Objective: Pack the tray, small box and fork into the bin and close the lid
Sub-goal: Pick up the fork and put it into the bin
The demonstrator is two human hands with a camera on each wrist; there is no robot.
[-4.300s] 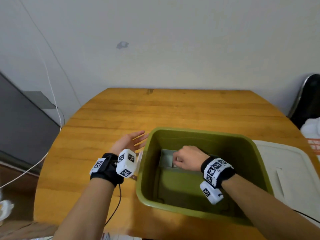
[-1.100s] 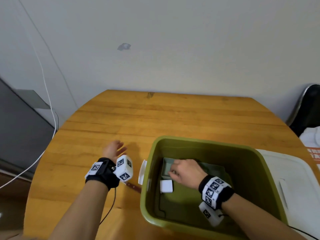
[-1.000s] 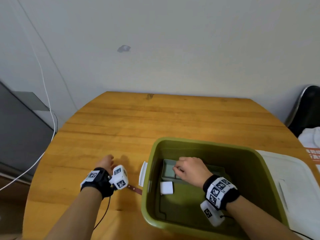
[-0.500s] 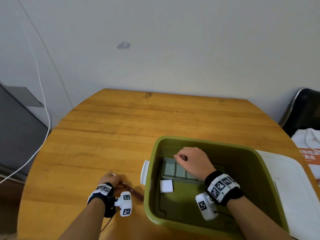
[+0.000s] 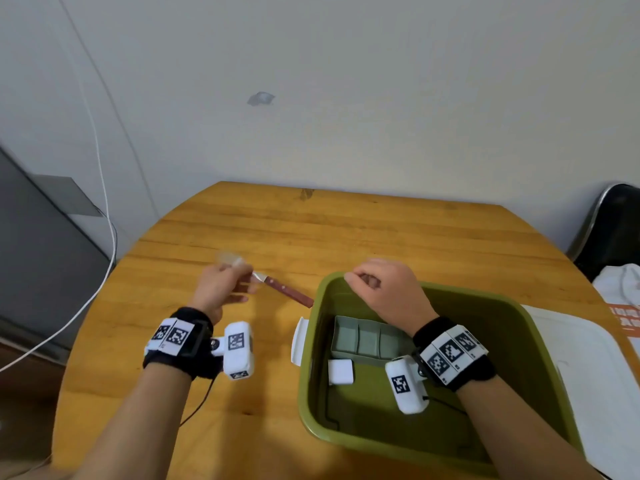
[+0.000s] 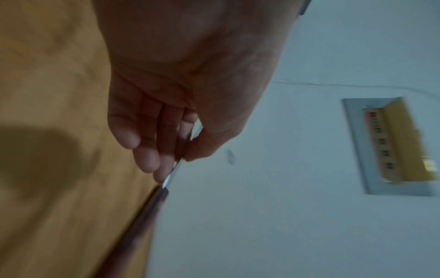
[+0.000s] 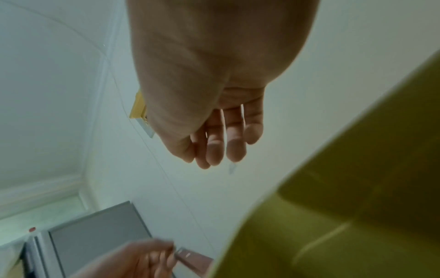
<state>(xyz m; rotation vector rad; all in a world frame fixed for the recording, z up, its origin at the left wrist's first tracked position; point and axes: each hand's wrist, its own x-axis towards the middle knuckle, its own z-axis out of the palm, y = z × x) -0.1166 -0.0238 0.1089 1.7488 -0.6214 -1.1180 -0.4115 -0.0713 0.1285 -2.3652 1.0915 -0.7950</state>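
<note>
My left hand [image 5: 235, 282] pinches a fork [image 5: 284, 291] by its metal neck and holds it above the table, left of the olive bin [image 5: 540, 344]. The brown handle points toward the bin's rim, and the tines are blurred. In the left wrist view the fingers [image 6: 147, 156] and thumb press on the fork [image 6: 170, 175]. A grey-green tray [image 5: 363, 341] with compartments and a small white box [image 5: 341, 370] lie inside the bin. My right hand [image 5: 363, 280] hovers over the bin's far left rim with its fingers loosely curled, holding nothing. The right wrist view shows that hand [image 7: 214, 148] empty.
The white lid [image 5: 588, 375] lies flat on the table to the right of the bin. A white latch [image 5: 298, 341] sticks out from the bin's left wall. A black chair [image 5: 616, 230] with white cloth stands at the right. A white cable [image 5: 104, 188] hangs at the left.
My left hand has picked the fork up from the table beside the bin and lifted it. My right hand has risen from the tray to the bin's far rim.
</note>
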